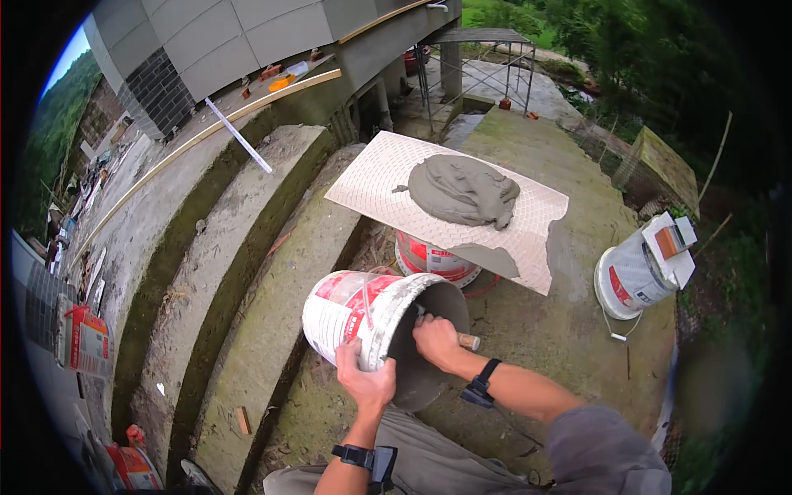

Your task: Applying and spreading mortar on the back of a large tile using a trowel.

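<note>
A white bucket [334, 313] with red markings lies tipped on its side, its mouth toward the right and grey residue coating the rim and inner wall. My left hand [367, 381] grips the near side of its rim. Inside the mouth, my right hand [437, 342] is closed round a wooden-handled trowel [469, 341]; the blade is mostly hidden. Just beyond, a heap of wet grey mortar [462, 188] sits on a pale patterned tile [367, 175] with a broken right edge. Under that tile stands another red-and-white bucket [433, 261].
Concrete steps [239, 280] curve along the left, with a long wooden strip [206, 136] and a white straightedge [239, 136] above. A bucket [635, 280] topped with tile pieces stands at right. Scaffolding [478, 70] rises behind. A small wood block [243, 420] lies on a step.
</note>
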A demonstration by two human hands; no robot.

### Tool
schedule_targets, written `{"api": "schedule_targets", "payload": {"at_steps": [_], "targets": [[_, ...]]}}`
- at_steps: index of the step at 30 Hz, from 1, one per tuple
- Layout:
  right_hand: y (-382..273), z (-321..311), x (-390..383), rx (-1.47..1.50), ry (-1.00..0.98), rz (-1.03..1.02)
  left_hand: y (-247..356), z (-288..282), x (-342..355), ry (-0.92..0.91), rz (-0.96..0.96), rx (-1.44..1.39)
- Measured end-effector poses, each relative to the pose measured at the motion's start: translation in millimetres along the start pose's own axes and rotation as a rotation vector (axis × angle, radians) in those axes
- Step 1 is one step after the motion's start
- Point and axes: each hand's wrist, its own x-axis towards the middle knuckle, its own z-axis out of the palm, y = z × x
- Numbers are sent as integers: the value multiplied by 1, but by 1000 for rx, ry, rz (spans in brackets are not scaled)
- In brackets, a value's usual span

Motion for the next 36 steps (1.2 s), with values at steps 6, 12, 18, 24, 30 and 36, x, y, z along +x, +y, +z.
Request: {"api": "schedule_targets", "payload": {"at_steps": [6, 12, 18, 24, 30, 36], "targets": [[5, 35, 7, 212, -422, -76, -3, 3, -16, -12, 14, -13], [6, 73, 3, 504, -520, -17, -4, -5, -23, -36, -23, -39], [-26, 90, -19, 966, -494, 90, -14, -11, -19, -27, -5, -51], [-31, 49, -41, 1330, -638, 227, -37, -26, -1, -19, -103, -107], [-16, 12, -45, 1337, -670, 197, -67, -40, 18, 35, -210, -219], [7, -32, -51, 1306, -691, 223, -79, -54, 39, 55, -327, -288]]}}
